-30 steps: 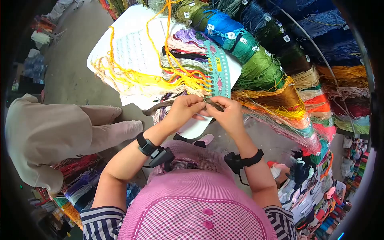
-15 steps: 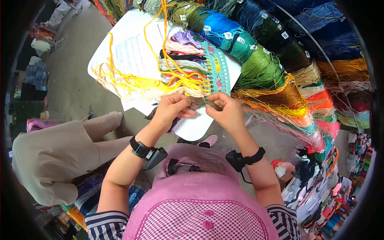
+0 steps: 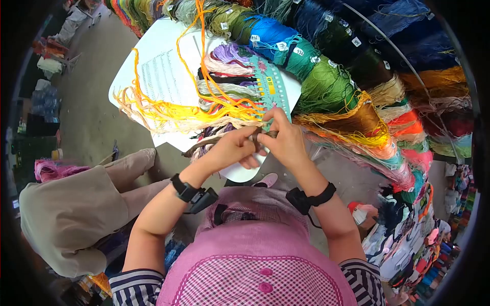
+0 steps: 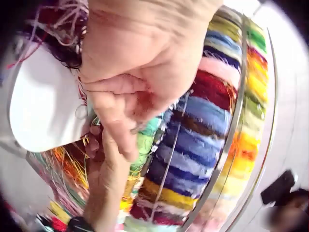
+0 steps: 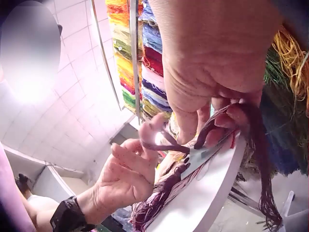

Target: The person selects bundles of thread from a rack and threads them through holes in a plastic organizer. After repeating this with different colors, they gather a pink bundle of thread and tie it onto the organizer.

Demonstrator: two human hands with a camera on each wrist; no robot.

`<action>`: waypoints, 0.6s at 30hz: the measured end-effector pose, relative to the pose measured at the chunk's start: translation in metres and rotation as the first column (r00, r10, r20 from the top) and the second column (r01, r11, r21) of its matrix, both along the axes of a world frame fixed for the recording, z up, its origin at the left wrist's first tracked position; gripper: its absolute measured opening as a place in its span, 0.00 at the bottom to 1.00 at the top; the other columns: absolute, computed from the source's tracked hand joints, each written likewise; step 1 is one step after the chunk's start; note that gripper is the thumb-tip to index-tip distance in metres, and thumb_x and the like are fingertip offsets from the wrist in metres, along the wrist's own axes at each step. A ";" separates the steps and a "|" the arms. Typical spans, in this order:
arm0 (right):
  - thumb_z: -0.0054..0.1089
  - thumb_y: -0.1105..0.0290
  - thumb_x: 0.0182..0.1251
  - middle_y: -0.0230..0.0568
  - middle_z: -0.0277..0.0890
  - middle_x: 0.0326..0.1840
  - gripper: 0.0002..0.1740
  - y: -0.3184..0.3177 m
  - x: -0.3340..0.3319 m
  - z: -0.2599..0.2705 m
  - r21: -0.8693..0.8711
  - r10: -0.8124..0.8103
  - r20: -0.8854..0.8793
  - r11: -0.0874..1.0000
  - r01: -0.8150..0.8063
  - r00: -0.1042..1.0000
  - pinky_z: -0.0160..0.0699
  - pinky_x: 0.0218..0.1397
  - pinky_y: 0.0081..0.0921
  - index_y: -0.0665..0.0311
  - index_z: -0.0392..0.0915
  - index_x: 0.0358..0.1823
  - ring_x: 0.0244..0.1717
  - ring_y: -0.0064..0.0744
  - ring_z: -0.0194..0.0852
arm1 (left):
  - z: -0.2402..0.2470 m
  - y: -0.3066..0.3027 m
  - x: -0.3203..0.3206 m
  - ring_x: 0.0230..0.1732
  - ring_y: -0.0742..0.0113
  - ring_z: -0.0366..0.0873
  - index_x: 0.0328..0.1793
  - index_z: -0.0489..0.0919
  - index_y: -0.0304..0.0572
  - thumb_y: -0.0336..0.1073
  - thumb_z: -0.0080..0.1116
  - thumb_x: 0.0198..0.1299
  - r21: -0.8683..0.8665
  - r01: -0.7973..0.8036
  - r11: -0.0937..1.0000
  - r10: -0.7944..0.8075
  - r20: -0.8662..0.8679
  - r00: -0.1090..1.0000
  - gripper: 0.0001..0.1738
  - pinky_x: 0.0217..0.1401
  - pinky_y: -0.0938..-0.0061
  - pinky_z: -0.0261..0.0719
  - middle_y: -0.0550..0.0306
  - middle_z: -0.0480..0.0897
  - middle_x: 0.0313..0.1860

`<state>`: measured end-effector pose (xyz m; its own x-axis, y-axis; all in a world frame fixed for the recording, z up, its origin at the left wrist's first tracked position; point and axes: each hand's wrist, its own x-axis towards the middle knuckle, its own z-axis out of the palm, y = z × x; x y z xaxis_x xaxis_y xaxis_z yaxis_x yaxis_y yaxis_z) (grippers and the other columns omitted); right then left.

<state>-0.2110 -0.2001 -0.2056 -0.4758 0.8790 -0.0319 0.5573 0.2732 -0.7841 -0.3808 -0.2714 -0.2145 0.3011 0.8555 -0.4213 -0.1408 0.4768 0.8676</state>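
In the head view my left hand (image 3: 236,149) and right hand (image 3: 285,138) meet at the lower end of a teal punched card (image 3: 266,81). Colored embroidery threads hang from the card's holes, with yellow skeins (image 3: 204,113) lying toward the left. Dark brownish thread (image 5: 264,164) runs through my right hand's fingers in the right wrist view, its tail hanging beyond the board. There my left finger and thumb hold a loop of this thread close to the card's edge. My left palm hides much of the work in the left wrist view.
A white board (image 3: 118,84) with a printed sheet (image 3: 159,71) lies under the card. Labeled thread hanks (image 3: 332,81) hang on racks along the right. A person in beige clothes (image 3: 76,214) bends at the left. Grey floor (image 3: 97,102) lies beyond.
My left hand was a little apart from the right half a second ago and is now back against it. My right fingers have lifted and spread over the card's lower edge.
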 end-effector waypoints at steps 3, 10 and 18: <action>0.62 0.68 0.59 0.41 0.77 0.32 0.14 0.007 0.000 -0.001 -0.314 0.082 -0.141 0.942 -0.123 0.987 0.75 0.32 0.32 0.58 0.74 0.47 0.33 0.35 0.82 | -0.010 0.006 -0.009 0.33 0.69 0.85 0.60 0.70 0.36 0.33 0.51 0.66 -0.002 0.013 1.000 -0.013 0.024 1.000 0.18 0.30 0.84 0.82 0.50 0.85 0.47; 0.48 0.62 0.73 0.37 0.78 0.34 0.12 0.023 0.005 -0.029 -0.387 0.123 -0.314 0.889 -0.246 0.941 0.76 0.34 0.27 0.61 0.75 0.47 0.37 0.26 0.78 | 0.041 -0.047 -0.060 0.59 0.44 0.78 0.61 0.70 0.33 0.30 0.51 0.66 -0.212 -0.303 0.929 0.360 0.332 0.872 0.18 0.35 0.78 0.87 0.39 0.76 0.61; 0.38 0.47 0.77 0.37 0.78 0.27 0.28 -0.010 0.014 0.003 -0.685 0.106 -0.273 0.676 -0.271 0.956 0.73 0.19 0.18 0.67 0.73 0.38 0.21 0.28 0.81 | 0.036 -0.041 -0.046 0.58 0.50 0.78 0.65 0.68 0.33 0.36 0.53 0.66 -0.093 -0.352 0.931 0.360 0.388 0.849 0.24 0.48 0.70 0.85 0.42 0.77 0.58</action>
